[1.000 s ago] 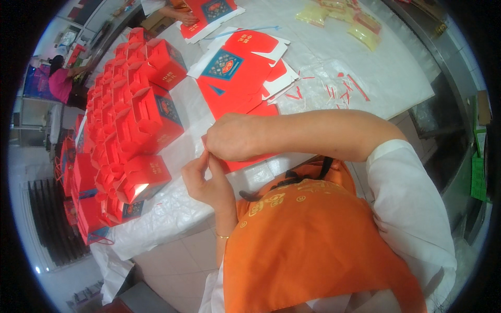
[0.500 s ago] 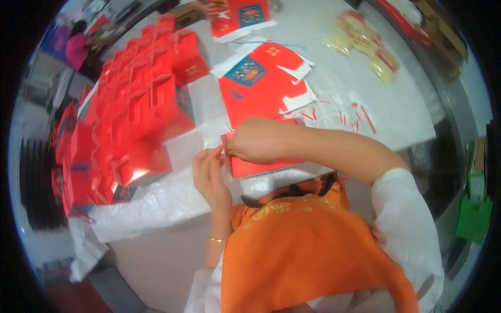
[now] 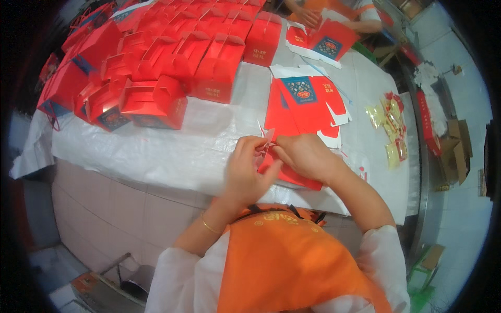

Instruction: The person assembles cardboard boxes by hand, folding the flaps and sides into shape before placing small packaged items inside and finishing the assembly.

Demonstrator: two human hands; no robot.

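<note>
A red cardboard carton (image 3: 297,178) lies at the table's front edge, partly hidden under my hands. My left hand (image 3: 246,169) is curled at its left end, with thumb and fingers closed around an upright flap. From the right, my right hand (image 3: 308,156) pinches the same end, its fingertips meeting those of the left. Whether the fingertips also hold something small, I cannot make out. Just beyond my hands lies a stack of flat, unfolded red cartons (image 3: 289,112) with a blue patterned panel and white edges.
Rows of folded red handled boxes (image 3: 214,73) fill the far left of the white-covered table (image 3: 156,156). Yellow and red packets (image 3: 392,128) lie at the right. Across the table, a co-worker's hands (image 3: 308,18) are at another red carton (image 3: 329,44). A green stool (image 3: 421,271) stands lower right.
The view has swung, so the table's things sit further right in it. My left hand has come up around the carton's end flap. More of the co-worker now shows.
</note>
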